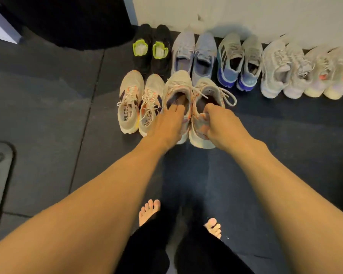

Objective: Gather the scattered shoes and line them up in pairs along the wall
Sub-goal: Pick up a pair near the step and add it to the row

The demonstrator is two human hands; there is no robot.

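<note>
Shoes stood in 2 rows on the dark floor point(48, 99). Along the white wall point(246, 14) sat 5 pairs: black with green insoles point(151, 49), lilac-blue point(194, 54), grey with blue heels point(239, 62), pale grey point(281, 70) and cream point(331, 74). In front stood a beige pair with orange accents point(139, 105). Beside it, the left hand point(166, 125) gripped the heel of 1 beige sneaker point(176, 89), fingers tucked inside, while the right hand point(220, 123) clamped the heel of its mate point(208, 91).
</note>
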